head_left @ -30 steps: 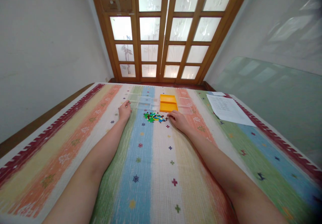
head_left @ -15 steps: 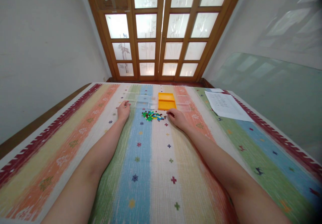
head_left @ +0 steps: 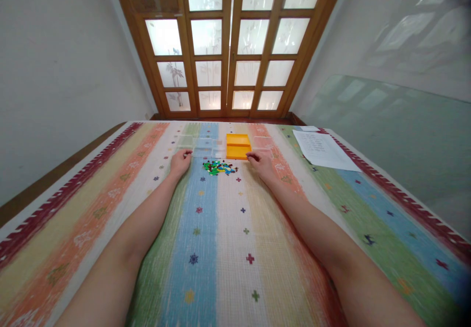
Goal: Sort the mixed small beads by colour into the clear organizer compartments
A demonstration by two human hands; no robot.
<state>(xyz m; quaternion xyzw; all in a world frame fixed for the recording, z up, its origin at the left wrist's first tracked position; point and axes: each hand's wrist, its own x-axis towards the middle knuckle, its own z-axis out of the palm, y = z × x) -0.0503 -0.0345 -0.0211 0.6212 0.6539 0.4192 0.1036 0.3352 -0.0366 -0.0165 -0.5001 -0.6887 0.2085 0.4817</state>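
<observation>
A small heap of tiny pieces (head_left: 220, 168), green, blue, yellow and dark red, lies on the striped cloth between my two hands. Beyond it stands a yellow two-part tray (head_left: 238, 151). My left hand (head_left: 180, 163) is left of the heap, its fingers drawn together at the near edge of a clear plastic tray (head_left: 202, 145). Thumb and fingers of my right hand (head_left: 260, 163) are pinched close to the yellow tray's near right corner. Whether either hand holds a small piece or only touches a tray edge is too small to make out.
More clear plastic compartments (head_left: 263, 144) sit right of the yellow tray. A printed white sheet (head_left: 326, 150) lies at the far right of the table. The striped tablecloth (head_left: 231, 248) covers the table. Wooden doors with frosted panes (head_left: 228, 72) stand behind its far edge.
My right hand has moved away from the heap, outward and up to the yellow tray's corner. The fingers of my left hand have closed, and that hand is slightly nearer the heap. The view has shifted slightly.
</observation>
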